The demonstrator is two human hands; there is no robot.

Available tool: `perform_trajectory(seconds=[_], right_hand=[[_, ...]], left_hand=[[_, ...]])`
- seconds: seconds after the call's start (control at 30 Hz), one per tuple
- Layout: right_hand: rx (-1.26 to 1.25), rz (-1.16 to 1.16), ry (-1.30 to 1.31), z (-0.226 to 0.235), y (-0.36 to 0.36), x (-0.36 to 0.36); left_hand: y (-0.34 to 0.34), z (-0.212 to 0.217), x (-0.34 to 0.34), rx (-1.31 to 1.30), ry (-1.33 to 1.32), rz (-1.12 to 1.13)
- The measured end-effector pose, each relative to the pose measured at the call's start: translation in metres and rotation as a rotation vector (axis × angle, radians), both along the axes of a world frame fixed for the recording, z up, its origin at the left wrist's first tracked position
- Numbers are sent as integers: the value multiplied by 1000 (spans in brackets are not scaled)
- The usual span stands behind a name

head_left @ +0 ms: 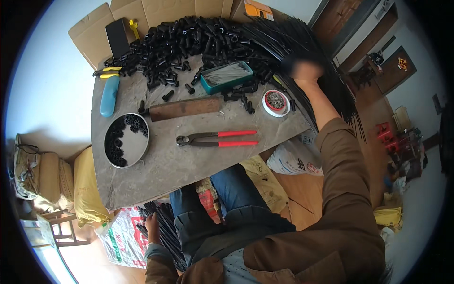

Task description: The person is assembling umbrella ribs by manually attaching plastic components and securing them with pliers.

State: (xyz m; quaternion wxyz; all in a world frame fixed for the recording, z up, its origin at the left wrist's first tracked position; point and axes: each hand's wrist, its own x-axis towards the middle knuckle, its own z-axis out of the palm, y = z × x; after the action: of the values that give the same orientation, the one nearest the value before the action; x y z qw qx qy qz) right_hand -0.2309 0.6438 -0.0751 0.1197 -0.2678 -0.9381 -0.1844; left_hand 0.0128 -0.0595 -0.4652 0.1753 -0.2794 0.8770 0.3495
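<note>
Blk rods (302, 40) run far-L to near-R; lower bundle (167, 232) ditto.

Right hand (307, 72) blurred, grip unclear; left sleeve (160, 267) cut off below.

A small workshop, judging by the worktable (179, 175), red-handled pincers (231, 143), heaped black fittings (189, 35) and long strips (298, 40).

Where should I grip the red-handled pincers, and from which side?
Probably around both red handles, with the right hand coming from the right: the pincers lie flat with their metal head to the left, and the handles run rightward, slightly apart, with nothing lying over them.
</note>
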Motion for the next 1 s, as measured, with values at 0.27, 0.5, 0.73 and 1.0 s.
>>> perform_trajectory(seconds=[0.27, 0.5, 0.73, 1.0], right_hand=[[-307, 115, 82, 22, 1, -4], [-522, 391, 388, 63, 16, -3], [-447, 795, 691, 181, -16, 11], [-482, 773, 38, 236, -196, 127]], left_hand=[[18, -8, -38, -56, 310, -356], [67, 54, -51, -403, 600, -1014], [113, 138, -38, -337, 720, -1102], [241, 397, -32, 1280, 78, -920]])
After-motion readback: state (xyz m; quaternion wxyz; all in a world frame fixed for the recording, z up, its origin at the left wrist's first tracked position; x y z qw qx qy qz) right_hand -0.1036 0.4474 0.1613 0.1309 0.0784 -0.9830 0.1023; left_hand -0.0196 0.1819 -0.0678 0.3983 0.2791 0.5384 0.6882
